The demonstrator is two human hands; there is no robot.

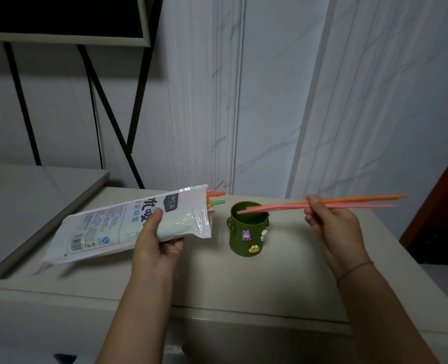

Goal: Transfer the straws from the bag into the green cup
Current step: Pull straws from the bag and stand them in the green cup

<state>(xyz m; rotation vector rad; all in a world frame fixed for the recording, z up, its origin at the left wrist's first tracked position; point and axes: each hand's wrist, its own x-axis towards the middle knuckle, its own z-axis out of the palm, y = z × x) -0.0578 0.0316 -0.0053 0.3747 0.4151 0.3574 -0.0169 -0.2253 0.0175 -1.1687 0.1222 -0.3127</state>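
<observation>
Pale desk (283, 279) carries green cup (248, 229) upright near far edge, approx mid-width. Bag (128, 227) held off desk by left hand (156, 241), wrapped round its middle, open end w/ straw tips (215, 199) facing cup. Right hand (332, 222) pinches pink & orange straws (349, 202), near-level, their ends above cup rim
</observation>
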